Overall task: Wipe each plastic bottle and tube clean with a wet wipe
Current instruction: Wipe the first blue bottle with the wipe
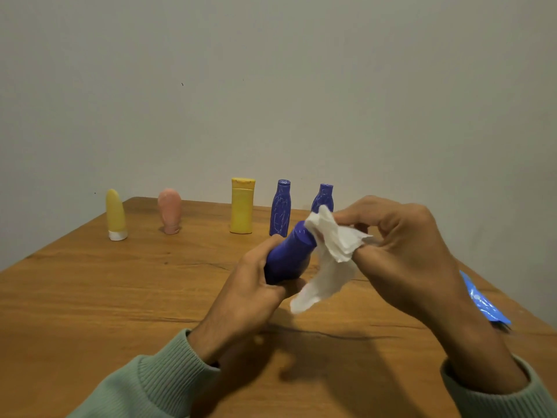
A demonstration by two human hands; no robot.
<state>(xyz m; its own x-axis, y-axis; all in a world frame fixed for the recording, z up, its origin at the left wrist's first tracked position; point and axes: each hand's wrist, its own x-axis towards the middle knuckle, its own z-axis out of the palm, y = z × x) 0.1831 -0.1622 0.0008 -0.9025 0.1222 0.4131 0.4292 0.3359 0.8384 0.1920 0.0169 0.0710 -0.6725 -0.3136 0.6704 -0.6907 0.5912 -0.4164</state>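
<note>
Gripping a blue bottle (291,257) in the left hand (250,294), curling the fingers (262,251) round its body and tilting it above the bench (90,297) (near a second blue bottle (322,197) standing upright behind); pinching a white wet wipe (328,260) in the right hand (407,251), pressing it against the bottle's raised end.

Two tubes (116,215) (169,211) and three bottles (242,206) (280,208) (323,196) line the table's (90,297) far edge, with gaps between them. A pack (485,300) lies at the right edge. The near left is bare wood.
</note>
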